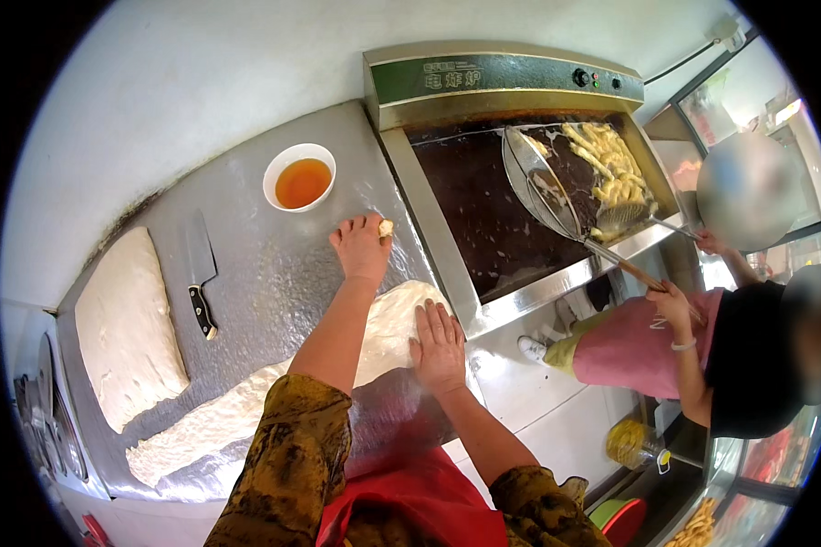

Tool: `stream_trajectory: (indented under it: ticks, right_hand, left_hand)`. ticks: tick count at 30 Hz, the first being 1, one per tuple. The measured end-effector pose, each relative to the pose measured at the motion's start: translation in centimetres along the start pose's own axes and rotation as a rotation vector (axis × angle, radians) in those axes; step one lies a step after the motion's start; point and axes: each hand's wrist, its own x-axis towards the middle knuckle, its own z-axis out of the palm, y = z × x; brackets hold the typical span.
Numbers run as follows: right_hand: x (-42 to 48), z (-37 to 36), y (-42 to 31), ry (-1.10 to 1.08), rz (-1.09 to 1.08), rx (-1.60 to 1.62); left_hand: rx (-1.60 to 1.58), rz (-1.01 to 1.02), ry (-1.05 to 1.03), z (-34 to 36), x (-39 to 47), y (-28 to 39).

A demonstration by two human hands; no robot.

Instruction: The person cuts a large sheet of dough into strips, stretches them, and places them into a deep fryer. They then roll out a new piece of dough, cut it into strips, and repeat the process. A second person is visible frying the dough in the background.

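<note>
My left hand (361, 249) is curled over the steel worktop, below a white bowl (271, 184) of orange-brown liquid. A small pale lump (385, 228) with a rough end sticks out from its grip; the rest is hidden by the fingers. My right hand (440, 345) lies flat with fingers extended on the right end of a long dough strip (390, 328). That strip runs leftward under my left forearm. A thick dough slab (130, 328) rests at the far left, with a kitchen knife (202, 273) with a black handle lying between it and my left hand.
An electric deep fryer (451, 205) of dark oil adjoins the worktop (260, 260). Fried dough sticks (609, 161) float inside. A co-worker (657, 342) in a pink apron holds a large wire strainer (540, 184) and a perforated skimmer (622, 215) over it.
</note>
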Motion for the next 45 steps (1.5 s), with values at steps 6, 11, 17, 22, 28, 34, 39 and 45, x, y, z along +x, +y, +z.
stream_trajectory:
  ticks: [6, 11, 17, 22, 28, 34, 39, 45]
  right_hand:
    - [0.2, 0.0, 0.8, -0.022, 0.019, -0.04]
    - [-0.6, -1.2, 2.8, 0.042, 0.034, -0.133]
    - [3.7, -2.4, -8.6, 0.042, -0.233, 0.184]
    - [7.0, 2.7, -19.0, -0.093, -0.432, 0.34]
    - [12.2, 9.4, -25.1, -0.046, -0.492, 0.312]
    - [14.6, 13.3, -29.3, -0.117, -0.416, 0.244]
    - [17.4, 15.9, -32.1, -0.186, -0.345, 0.045]
    - [15.4, 16.2, -35.0, -0.24, -0.062, -0.157]
  left_hand:
    - [-0.902, -0.368, -0.102, -1.7, -1.3, 0.1]
    - [-2.015, -0.536, -0.403, -14.4, -8.4, 0.6]
    - [-1.539, 0.395, -0.213, -34.9, -16.7, -0.6]
    - [-1.58, 0.645, 0.191, -40.9, -22.1, -2.6]
    - [-1.453, 0.538, 0.449, -45.8, -29.4, -6.0]
    - [-1.374, 0.302, 0.539, -51.3, -36.3, -9.4]
    - [-1.353, 0.17, 0.627, -54.9, -42.1, -14.8]
    - [-0.799, -0.506, 1.136, -52.8, -47.2, -25.3]
